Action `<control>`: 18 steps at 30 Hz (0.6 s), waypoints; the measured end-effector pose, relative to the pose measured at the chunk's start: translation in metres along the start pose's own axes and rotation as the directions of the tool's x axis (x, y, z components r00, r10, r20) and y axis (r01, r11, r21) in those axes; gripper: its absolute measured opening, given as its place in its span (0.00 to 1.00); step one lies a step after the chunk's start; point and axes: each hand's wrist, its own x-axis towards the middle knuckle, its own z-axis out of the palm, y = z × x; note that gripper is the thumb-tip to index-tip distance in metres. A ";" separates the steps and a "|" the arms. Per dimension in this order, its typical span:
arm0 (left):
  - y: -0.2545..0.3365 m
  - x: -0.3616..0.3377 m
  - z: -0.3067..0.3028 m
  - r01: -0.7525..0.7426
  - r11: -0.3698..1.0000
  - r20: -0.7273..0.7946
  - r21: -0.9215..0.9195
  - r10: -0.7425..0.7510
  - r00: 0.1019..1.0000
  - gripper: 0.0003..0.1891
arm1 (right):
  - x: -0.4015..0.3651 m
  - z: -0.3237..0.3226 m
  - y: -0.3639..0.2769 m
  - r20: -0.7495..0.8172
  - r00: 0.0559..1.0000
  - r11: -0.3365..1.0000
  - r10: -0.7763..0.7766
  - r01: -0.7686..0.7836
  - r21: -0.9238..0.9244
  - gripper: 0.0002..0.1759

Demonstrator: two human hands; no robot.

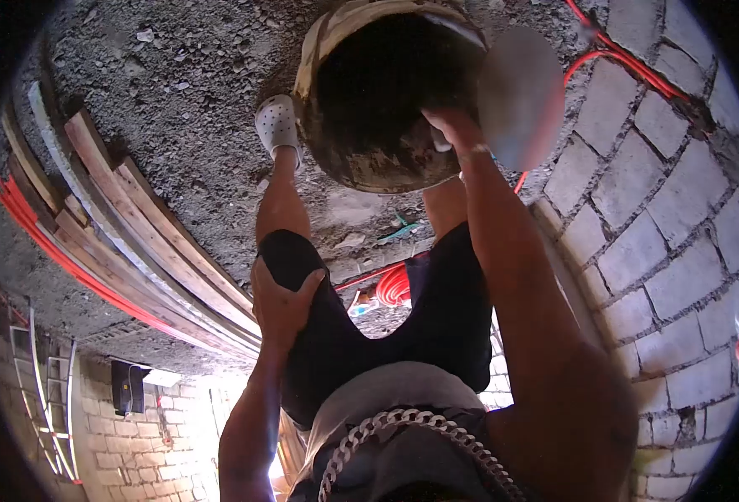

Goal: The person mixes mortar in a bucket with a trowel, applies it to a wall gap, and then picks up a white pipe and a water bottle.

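Left hand [286,301] lies spread over the left knee [290,255], a brace worth keeping; right hand [453,130] reaches into the bucket [369,167] beyond it, grip impossible to tell, best moved slowly, clear of the rim

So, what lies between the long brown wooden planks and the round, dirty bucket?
In the head view, the person's white perforated clog stands there, close beside the bucket, with grey gravelly ground stretching to the planks.

Black shorts [436,351], chunky chain [403,416], pale perforated clog [276,124]
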 end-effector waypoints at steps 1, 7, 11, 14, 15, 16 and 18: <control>0.002 0.001 -0.001 0.011 0.999 0.026 -0.034 -0.011 1.000 0.49 | 0.018 0.007 0.001 0.009 1.000 1.000 -0.002 0.002 0.003 0.30; -0.005 0.002 0.005 0.021 0.998 -0.056 0.060 -0.018 0.998 0.48 | 0.056 0.055 -0.014 -0.062 0.961 0.253 -0.271 0.009 -0.967 0.28; 0.009 0.002 -0.001 0.052 0.998 0.013 0.025 -0.053 0.999 0.49 | 0.041 0.050 -0.032 -0.102 0.807 0.241 -0.582 0.051 -0.969 0.12; 0.011 0.002 0.001 0.024 0.999 0.005 0.033 -0.024 1.000 0.49 | 0.039 0.061 -0.027 -0.042 0.806 0.202 -0.591 0.097 -0.975 0.12; 0.012 0.002 0.003 0.028 0.997 -0.010 0.076 -0.028 1.000 0.49 | 0.038 0.062 -0.025 0.040 0.815 0.112 -0.578 0.127 -0.986 0.13; 0.013 0.002 0.005 0.032 0.992 -0.024 0.119 -0.030 0.999 0.49 | 0.026 0.061 -0.030 0.035 0.815 0.114 -0.578 0.123 -0.986 0.13; 0.017 0.001 0.005 0.029 0.994 -0.018 0.108 -0.027 0.999 0.49 | -0.007 0.062 -0.041 0.046 0.848 0.145 -0.527 0.143 -0.979 0.17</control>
